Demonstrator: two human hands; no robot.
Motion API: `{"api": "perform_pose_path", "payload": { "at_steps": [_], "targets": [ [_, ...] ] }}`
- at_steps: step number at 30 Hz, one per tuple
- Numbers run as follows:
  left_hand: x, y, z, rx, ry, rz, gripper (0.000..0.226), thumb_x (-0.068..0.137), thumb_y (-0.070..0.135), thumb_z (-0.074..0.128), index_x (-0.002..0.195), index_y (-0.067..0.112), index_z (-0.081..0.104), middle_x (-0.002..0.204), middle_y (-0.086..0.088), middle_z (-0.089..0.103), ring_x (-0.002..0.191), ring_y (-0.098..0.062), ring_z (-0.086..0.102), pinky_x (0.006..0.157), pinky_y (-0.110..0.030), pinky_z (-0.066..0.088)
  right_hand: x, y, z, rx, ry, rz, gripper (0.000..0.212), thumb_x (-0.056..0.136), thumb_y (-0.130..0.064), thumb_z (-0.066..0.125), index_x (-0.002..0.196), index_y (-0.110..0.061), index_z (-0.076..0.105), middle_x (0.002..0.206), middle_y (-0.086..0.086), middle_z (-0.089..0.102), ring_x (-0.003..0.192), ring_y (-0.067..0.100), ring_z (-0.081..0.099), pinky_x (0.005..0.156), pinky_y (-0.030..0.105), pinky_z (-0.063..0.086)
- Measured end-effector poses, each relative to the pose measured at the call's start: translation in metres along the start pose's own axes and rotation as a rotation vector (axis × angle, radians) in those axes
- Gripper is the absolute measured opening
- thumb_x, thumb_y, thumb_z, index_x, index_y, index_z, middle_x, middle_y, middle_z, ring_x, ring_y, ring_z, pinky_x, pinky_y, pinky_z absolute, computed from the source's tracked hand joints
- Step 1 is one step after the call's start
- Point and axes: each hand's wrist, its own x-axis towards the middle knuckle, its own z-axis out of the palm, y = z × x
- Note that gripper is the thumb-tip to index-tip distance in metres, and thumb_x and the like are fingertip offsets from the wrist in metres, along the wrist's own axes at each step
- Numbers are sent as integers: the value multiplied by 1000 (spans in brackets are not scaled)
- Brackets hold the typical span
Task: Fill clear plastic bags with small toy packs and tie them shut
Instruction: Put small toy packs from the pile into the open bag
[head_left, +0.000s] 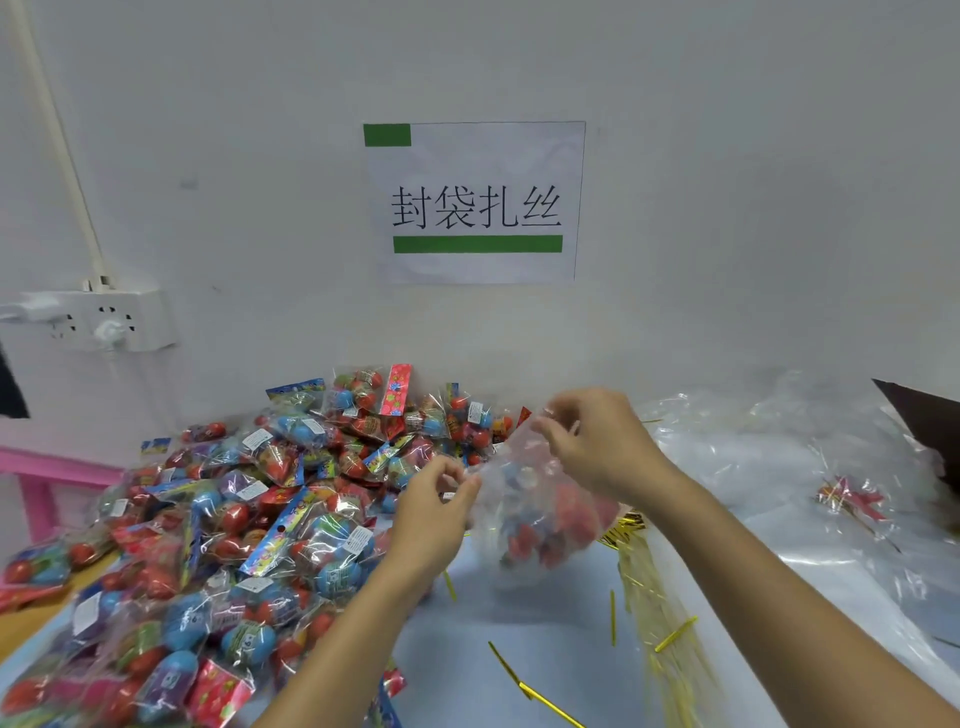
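Bag (540, 519), part-filled, hangs between left hand (434, 499) and right hand (597, 441), fingers pinching its rim; gather the mouth evenly before adding a gold tie (675, 634).

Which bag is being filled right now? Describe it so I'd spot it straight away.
Start at the white wall sign and drop straight down to the person's two hands. The clear bag hangs between them, its mouth pinched by the left hand and right hand. Unlike the flat empty bags to the right, it bulges with red and blue toys.
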Motion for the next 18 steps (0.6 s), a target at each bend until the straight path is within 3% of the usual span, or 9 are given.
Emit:
{"api": "perform_pose_path", "payload": {
  "at_steps": [2, 4, 6, 8, 9, 11, 14, 16, 18],
  "targets": [
    [-6, -11, 4, 3, -4, -72, 22, 95, 21, 64, 79, 12, 53, 82, -6, 57, 71, -18, 57, 75, -48, 61, 0, 1, -2, -114, -164, -21, 34, 96, -24, 63, 63, -21, 66, 55, -12, 57, 55, 5, 53, 56, 27, 39],
    [-11, -23, 4, 33, 14, -120, 26, 95, 26, 65, 82, 6, 54, 81, -6, 56, 71, -19, 57, 74, -46, 61, -3, 4, -3, -118, -235, -21, 38, 98, -32, 61, 67, -12, 70, 50, -9, 55, 47, 7, 45, 52, 24, 36],
    [-13, -32, 1, 37, 50, -144, 30, 95, 26, 65, 84, 1, 52, 82, -11, 56, 69, -21, 57, 73, -48, 60, -5, 7, -6, -62, -127, -9, 52, 100, -43, 55, 61, -8, 61, 48, 0, 52, 45, 12, 42, 50, 29, 35],
    [-15, -36, -3, 42, 79, -154, 27, 96, 21, 64, 79, 4, 50, 84, -15, 56, 70, -23, 57, 71, -45, 61, -6, 16, -15, -60, 65, 26, 41, 98, -42, 54, 67, -18, 63, 59, -7, 61, 57, 11, 57, 57, 31, 46],
    [-15, -38, -4, 42, 88, -155, 26, 96, 19, 63, 77, 6, 49, 85, -16, 57, 70, -23, 57, 71, -43, 61, -8, 21, -22, -99, 93, 76, 28, 97, -43, 55, 80, -23, 68, 75, -8, 69, 72, 13, 64, 66, 32, 51],
    [-17, -40, -7, 36, 93, -154, 27, 96, 18, 63, 75, 8, 48, 85, -17, 56, 70, -22, 57, 72, -41, 61, -15, 36, -35, -244, -90, 233, 32, 93, -53, 58, 102, -24, 68, 100, 1, 70, 91, 20, 65, 77, 34, 53],
    [-17, -40, -7, 70, 80, -149, 26, 96, 20, 63, 77, 8, 51, 86, -16, 59, 69, -22, 60, 77, -47, 60, -30, 59, -44, -215, -485, 463, 47, 85, -70, 58, 85, -23, 63, 88, 7, 67, 72, 14, 65, 67, 30, 57],
    [-17, -39, -7, 92, 74, -147, 25, 96, 21, 64, 80, 6, 53, 88, -17, 62, 70, -24, 63, 79, -51, 58, -39, 70, -39, -11, -511, 617, 55, 88, -58, 65, 96, -4, 68, 92, 8, 67, 68, 17, 73, 70, 32, 63],
    [-16, -40, -6, 113, 70, -140, 25, 95, 23, 65, 84, 4, 55, 89, -17, 63, 70, -24, 65, 80, -52, 57, -47, 73, -27, 81, -449, 648, 42, 94, -34, 67, 93, 7, 70, 84, 7, 71, 61, 15, 74, 71, 32, 63]
  ]
}}
